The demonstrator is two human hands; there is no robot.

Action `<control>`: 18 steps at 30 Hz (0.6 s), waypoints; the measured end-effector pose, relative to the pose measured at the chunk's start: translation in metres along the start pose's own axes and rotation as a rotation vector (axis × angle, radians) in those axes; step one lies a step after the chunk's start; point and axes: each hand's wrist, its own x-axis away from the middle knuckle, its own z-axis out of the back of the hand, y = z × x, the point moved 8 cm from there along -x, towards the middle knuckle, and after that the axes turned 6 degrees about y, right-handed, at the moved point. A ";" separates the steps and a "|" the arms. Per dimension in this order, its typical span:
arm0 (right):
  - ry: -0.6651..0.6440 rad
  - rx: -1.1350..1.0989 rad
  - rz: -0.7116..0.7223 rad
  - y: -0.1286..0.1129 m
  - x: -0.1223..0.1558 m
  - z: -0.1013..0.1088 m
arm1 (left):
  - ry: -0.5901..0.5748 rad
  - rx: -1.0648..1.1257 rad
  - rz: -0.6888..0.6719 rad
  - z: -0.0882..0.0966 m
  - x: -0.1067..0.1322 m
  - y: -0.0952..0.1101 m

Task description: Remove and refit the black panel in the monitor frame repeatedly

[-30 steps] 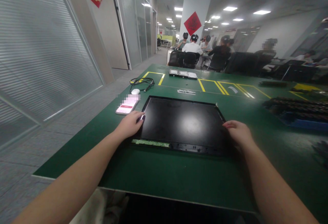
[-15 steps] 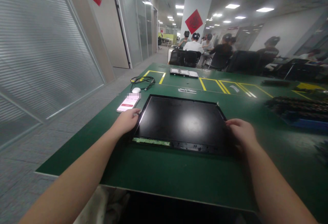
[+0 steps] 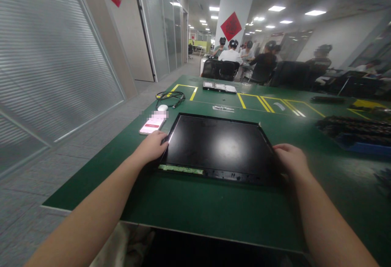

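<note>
A black LCD screen panel (image 3: pixel 214 142) lies face up on the green table (image 3: pixel 195 204). Along its near edge runs a narrow green circuit board (image 3: pixel 181 169). My left hand (image 3: pixel 152 146) grips the panel's left edge, with the thumb over the rim and other fingers partly hidden. At the opposite side, my right hand (image 3: pixel 291 159) holds the right edge between thumb and fingers; its lower fingers are in shadow. Just beyond my left hand rests a phone (image 3: pixel 152 125) with a lit screen.
A white mouse-like object (image 3: pixel 163 107) and a coiled black cable (image 3: pixel 175 98) lie past the phone. Several drives (image 3: pixel 219 87) sit at the far edge. A blue tray (image 3: pixel 363 146) with dark parts is at right. Several people (image 3: pixel 230 55) sit beyond the table.
My left hand has shifted slightly, its thumb now further over the panel's left rim. My right hand has moved a little to the right. The panel stays nearly in place.
</note>
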 end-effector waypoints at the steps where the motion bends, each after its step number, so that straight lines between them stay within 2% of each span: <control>1: 0.005 0.013 -0.003 0.002 -0.002 0.000 | 0.003 0.019 0.002 -0.001 0.000 -0.001; 13: -0.053 0.095 0.014 -0.003 0.002 -0.008 | -0.004 0.215 0.045 0.000 -0.005 -0.006; 15: -0.053 0.100 0.006 -0.004 0.003 -0.007 | 0.014 0.283 0.091 0.003 -0.005 -0.009; 18: -0.057 0.101 0.004 -0.004 0.003 -0.007 | 0.062 0.448 0.249 0.006 -0.002 -0.016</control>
